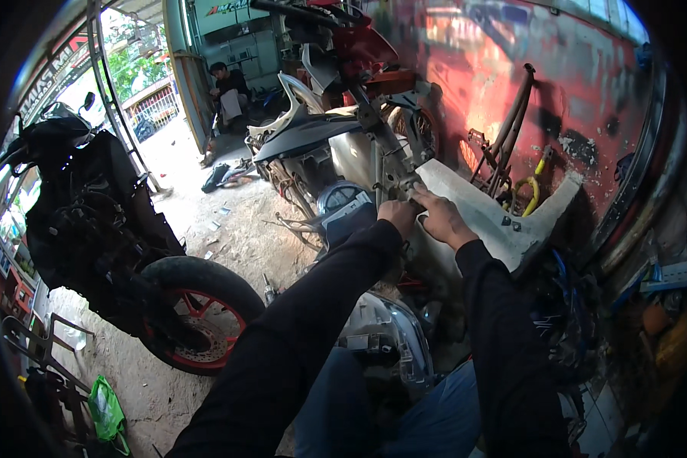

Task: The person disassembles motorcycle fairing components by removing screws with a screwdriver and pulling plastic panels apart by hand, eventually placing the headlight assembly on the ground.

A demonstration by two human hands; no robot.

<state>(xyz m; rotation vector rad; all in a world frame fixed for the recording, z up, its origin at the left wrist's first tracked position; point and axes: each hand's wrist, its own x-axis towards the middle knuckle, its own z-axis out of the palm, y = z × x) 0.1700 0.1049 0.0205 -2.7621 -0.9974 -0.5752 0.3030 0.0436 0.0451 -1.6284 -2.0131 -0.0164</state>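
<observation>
Both my hands meet at the front of a partly stripped motorcycle frame, close to its metal head tube area. My left hand is closed in a fist around something small that I cannot make out. Beside it, my right hand reaches its index finger up against the metal, with the other fingers curled in. What lies between the hands is hidden by the fingers. A pale grey body panel extends to the right behind my right hand. Below my forearms sits a clear headlight unit, near my knees.
At left stands a dark motorcycle with a red-rimmed front wheel. A person sits at the back by a doorway. A rusty metal frame part and a yellow part lean on the red wall. A green bag lies lower left.
</observation>
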